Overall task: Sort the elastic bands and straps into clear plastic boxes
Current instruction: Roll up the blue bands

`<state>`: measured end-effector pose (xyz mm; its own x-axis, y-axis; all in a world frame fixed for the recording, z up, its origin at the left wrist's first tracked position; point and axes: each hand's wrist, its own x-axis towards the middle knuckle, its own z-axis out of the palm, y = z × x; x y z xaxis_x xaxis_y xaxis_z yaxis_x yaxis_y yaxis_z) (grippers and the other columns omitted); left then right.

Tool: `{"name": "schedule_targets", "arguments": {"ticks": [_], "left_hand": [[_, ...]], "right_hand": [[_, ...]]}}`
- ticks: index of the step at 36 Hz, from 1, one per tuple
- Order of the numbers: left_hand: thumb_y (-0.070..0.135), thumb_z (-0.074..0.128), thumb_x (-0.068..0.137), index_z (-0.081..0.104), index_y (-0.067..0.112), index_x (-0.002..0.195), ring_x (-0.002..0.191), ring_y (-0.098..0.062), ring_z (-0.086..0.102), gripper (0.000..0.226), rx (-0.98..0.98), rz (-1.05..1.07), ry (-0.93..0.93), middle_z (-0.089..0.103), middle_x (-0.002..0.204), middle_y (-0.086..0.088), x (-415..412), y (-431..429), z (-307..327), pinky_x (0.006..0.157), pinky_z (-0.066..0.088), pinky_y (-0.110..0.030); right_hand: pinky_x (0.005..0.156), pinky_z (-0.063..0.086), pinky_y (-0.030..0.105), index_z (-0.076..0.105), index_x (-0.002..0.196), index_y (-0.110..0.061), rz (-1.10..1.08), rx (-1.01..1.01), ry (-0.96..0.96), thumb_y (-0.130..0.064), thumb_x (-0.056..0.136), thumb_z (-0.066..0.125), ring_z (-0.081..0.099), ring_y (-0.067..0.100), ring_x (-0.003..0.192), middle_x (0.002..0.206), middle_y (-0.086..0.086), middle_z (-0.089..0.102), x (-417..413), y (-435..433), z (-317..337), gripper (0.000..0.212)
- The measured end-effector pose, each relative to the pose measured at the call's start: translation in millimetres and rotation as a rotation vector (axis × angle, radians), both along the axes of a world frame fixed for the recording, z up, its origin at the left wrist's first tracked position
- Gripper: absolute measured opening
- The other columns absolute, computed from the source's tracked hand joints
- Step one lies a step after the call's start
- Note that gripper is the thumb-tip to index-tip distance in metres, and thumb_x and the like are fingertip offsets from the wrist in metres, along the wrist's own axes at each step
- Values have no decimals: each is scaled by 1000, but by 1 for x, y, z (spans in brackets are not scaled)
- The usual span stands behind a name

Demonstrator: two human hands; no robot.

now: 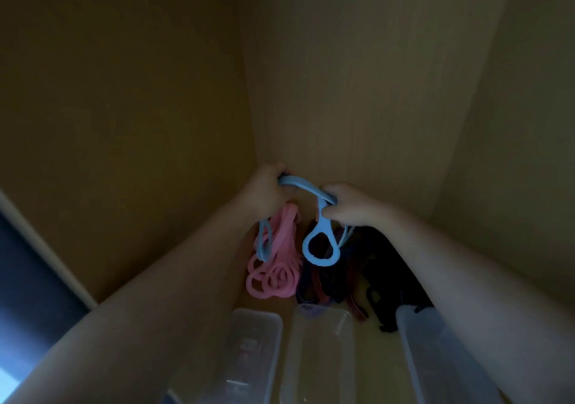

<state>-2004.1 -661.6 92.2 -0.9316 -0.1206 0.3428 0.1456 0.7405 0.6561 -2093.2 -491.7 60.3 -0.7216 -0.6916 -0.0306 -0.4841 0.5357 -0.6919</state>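
Note:
Both my hands hold a light blue elastic band (pixel 320 242) up in a dim wooden corner. My left hand (pixel 264 192) grips one end of it, and my right hand (pixel 348 204) grips it further along, with a blue loop hanging below. Under my left hand lies a pile of pink bands (pixel 273 273). Beside them sits a heap of dark red and black straps (pixel 351 279). Three clear plastic boxes stand in front: a left box (pixel 249 341), a middle box (pixel 320 357) and a right box (pixel 435 350).
Wooden panels (pixel 342 77) close in the space at the back and on both sides. A dark gap (pixel 28 279) shows at the far left edge. The scene is dim and slightly blurred.

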Motion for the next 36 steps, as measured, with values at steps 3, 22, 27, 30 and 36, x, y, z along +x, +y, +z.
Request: {"name": "schedule_targets", "arguments": {"ticks": [3,22,27,30,36], "left_hand": [[4,62,88,53,8,82,55,-2,40,12,-35,35,-2,43,64,8,1,2,3,49,33,-8],[20,62,90,59,0,99,67,-16,47,22,265,152,-209,51,79,-8,-3,-8,-14,55,35,-25],[17,61,89,62,2,93,72,-18,54,16,311,222,-177,62,84,-15,-8,-12,-24,62,41,-27],[9,61,90,63,0,97,75,-18,57,12,327,213,-156,63,87,-16,-10,-9,-30,66,43,-25],[-3,67,82,42,10,132,103,-13,51,58,309,58,-109,45,120,0,-12,5,-37,68,44,-7]], "right_hand": [[67,47,31,62,88,-17,-6,-32,-21,-14,85,57,57,13,71,79,-1,60,-1,-3,-6,7],[68,38,24,68,90,-10,0,-521,-501,-2,90,54,51,15,70,72,4,55,-7,30,-9,16],[70,46,23,64,109,-6,68,-517,-558,6,93,46,53,14,72,74,4,56,-2,34,9,27],[69,48,17,64,106,-10,52,-630,-583,8,91,48,59,7,68,71,-5,67,2,27,21,28],[61,49,21,61,92,-9,-58,-797,-541,9,85,60,59,11,64,71,1,62,10,5,44,20]]}}
